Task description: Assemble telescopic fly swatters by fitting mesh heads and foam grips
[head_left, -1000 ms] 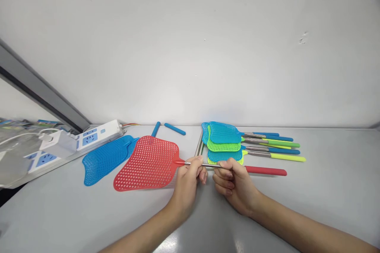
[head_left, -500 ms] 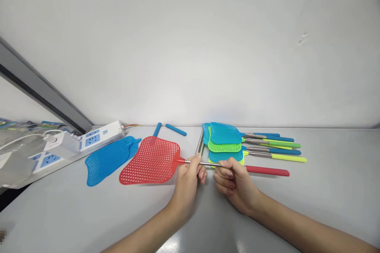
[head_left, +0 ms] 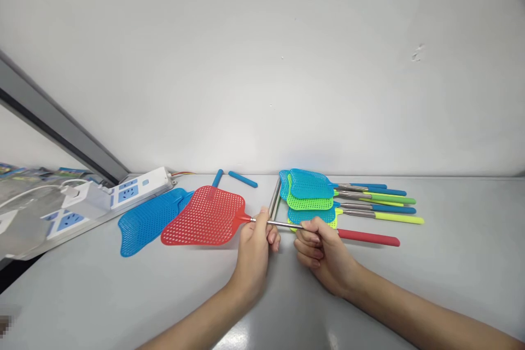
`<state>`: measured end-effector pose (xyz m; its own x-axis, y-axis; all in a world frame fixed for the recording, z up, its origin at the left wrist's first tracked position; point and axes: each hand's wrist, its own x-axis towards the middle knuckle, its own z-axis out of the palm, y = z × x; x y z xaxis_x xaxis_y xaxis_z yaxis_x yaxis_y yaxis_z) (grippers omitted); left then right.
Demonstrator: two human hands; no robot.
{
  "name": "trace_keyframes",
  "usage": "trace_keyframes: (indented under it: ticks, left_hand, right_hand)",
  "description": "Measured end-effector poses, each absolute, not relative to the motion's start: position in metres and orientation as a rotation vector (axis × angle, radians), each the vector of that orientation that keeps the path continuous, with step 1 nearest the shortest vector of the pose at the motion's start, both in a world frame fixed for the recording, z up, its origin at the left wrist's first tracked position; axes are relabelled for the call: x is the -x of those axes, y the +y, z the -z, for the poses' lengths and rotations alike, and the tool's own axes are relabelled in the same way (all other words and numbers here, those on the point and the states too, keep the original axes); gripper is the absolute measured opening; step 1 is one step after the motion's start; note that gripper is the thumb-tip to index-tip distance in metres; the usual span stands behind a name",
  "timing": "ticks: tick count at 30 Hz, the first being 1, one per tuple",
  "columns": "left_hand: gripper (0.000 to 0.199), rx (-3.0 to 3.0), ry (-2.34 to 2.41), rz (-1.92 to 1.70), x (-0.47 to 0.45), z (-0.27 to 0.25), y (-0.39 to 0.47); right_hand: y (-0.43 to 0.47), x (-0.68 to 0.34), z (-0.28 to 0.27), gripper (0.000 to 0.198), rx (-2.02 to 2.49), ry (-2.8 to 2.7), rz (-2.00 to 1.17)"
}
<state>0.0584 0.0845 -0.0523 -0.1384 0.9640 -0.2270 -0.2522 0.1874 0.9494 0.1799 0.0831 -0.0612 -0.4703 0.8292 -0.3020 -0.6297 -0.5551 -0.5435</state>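
A red fly swatter (head_left: 207, 217) with a perforated head and a metal rod is held level just above the table by both hands. My left hand (head_left: 255, 243) pinches the rod close to the head. Farther along, my right hand (head_left: 322, 251) is closed round the rod near the red grip (head_left: 369, 237). Beyond my right hand lies a pile of assembled blue and green fly swatters (head_left: 312, 185), their handles pointing right. Loose blue swatter heads (head_left: 145, 223) lie to the left, partly behind the red one. Metal rods (head_left: 275, 197) lie just behind my left hand.
Two loose blue grips (head_left: 243, 179) lie by the wall at the back. On the left, a white power strip (head_left: 139, 188) with plugged-in adapters and cables runs along the table edge. A white wall (head_left: 262, 65) closes off the back of the grey table (head_left: 459, 262).
My left hand has shifted slightly left and up with the swatter's head, so more of the metal rod shows between my hands. My right hand has barely moved.
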Motion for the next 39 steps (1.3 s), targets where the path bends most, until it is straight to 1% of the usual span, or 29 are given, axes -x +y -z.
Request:
trace_keyframes:
  ticks: [14,22,29,39]
  left_hand:
    - [0.041,-0.875,1.233,-1.380,-0.052,0.052,0.088]
    - [0.040,-0.892,1.103,-1.444,-0.049,0.057,0.094]
    - [0.041,-0.956,1.078,-1.449,-0.049,0.059,0.095]
    - [0.041,-0.876,1.018,-1.511,-0.049,0.056,0.095]
  right_hand:
    - [0.084,-0.180,0.063,0.032,0.686,-0.479,-2.089]
    - [0.083,-0.179,0.061,0.031,0.716,-0.567,-2.067]
    - [0.083,-0.180,0.060,0.032,0.714,-0.576,-2.079]
    - [0.085,-0.180,0.063,0.031,0.690,-0.545,-2.089]
